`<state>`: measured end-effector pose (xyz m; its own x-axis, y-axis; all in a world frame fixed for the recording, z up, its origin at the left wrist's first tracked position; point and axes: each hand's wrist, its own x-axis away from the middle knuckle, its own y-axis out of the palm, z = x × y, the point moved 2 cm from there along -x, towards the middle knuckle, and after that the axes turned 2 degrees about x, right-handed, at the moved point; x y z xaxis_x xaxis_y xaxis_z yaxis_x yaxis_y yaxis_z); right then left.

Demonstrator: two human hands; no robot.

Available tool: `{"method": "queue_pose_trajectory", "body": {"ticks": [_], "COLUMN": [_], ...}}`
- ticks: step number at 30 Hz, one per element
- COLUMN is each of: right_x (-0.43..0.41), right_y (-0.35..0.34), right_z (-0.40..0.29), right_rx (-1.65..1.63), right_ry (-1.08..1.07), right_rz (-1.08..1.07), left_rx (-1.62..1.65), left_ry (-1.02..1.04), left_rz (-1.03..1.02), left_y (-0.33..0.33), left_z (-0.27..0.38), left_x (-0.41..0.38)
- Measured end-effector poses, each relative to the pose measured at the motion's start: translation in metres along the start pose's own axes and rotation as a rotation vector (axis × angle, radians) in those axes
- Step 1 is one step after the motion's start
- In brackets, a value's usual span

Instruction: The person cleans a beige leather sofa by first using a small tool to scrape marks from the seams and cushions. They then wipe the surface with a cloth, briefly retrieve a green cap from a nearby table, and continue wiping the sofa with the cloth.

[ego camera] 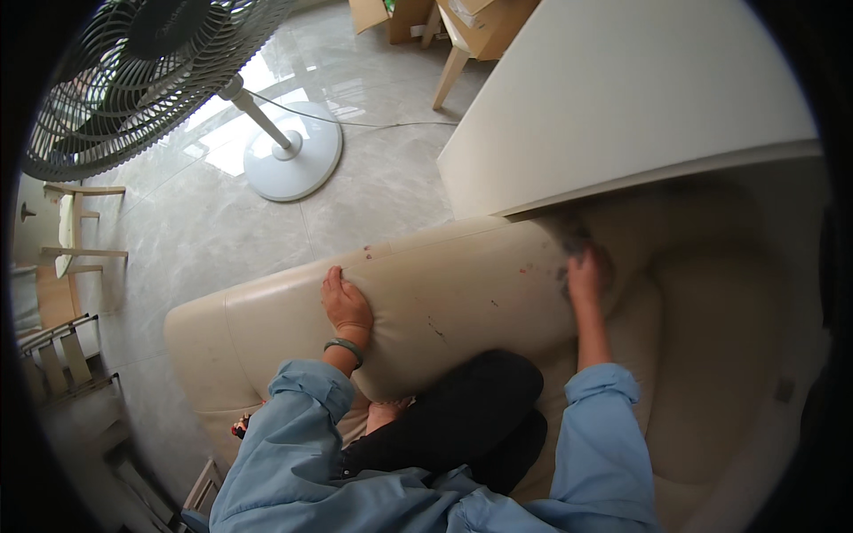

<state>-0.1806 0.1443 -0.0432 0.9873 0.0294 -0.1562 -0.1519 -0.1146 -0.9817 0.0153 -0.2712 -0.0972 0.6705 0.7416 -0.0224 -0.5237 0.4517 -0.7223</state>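
My left hand [346, 306] lies flat on the padded arm of a beige leather sofa [426, 293], holding nothing, with a bangle [344, 351] around its wrist. Further along the same arm, my right hand [586, 270] presses a dark grey cloth [574, 236] to the leather; motion blur hides the cloth's outline and the exact grip. Small dark marks [436, 329] and a faint red mark [523, 270] show on the leather between my hands. My legs in black trousers [460, 406] are folded on the seat.
A large white panel [620, 100] overhangs the sofa at the right. Beyond the sofa arm stands a pedestal fan [293, 153], its cable crossing the tiled floor. Cardboard boxes [490, 30] are at the top, a wooden chair [70, 226] at the left. A small figurine [240, 426] sits by my left sleeve.
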Motion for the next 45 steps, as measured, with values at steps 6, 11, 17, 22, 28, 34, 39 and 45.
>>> {"method": "queue_pose_trajectory", "body": {"ticks": [6, 11, 17, 22, 28, 34, 39, 45], "right_x": [0.077, 0.108, 0.02, 0.153, 0.204, 0.127, 0.239, 0.215], "right_y": [-0.008, -0.023, 0.001, 0.003, 0.013, 0.014, 0.032, 0.034], "right_z": [-0.074, -0.057, 0.063, -0.038, -0.049, 0.037, -0.086, -0.069], "right_rx": [-0.225, -0.076, 0.108, -0.161, -0.26, -0.169, -0.375, -0.434], "right_ry": [-0.241, -0.405, 0.331, 0.17, 0.157, 0.651, 0.525, 0.645], "right_rz": [-0.067, -0.028, 0.153, 0.198, 0.286, 0.494, 0.454, 0.368], "left_rx": [-0.037, -0.008, 0.052, 0.039, 0.034, 0.061, 0.09, 0.118], "left_ry": [-0.047, -0.037, -0.041, -0.069, -0.072, -0.067, -0.088, -0.095], "left_rz": [0.013, -0.016, -0.068, -0.069, -0.107, -0.129, -0.12, -0.139], "left_y": [-0.005, -0.009, 0.004, 0.0, -0.002, 0.007, -0.001, -0.01], "left_z": [-0.028, -0.024, -0.015, -0.037, -0.044, -0.034, -0.044, -0.041], "left_x": [-0.001, -0.003, -0.005, -0.008, -0.017, -0.013, -0.019, -0.028]}}
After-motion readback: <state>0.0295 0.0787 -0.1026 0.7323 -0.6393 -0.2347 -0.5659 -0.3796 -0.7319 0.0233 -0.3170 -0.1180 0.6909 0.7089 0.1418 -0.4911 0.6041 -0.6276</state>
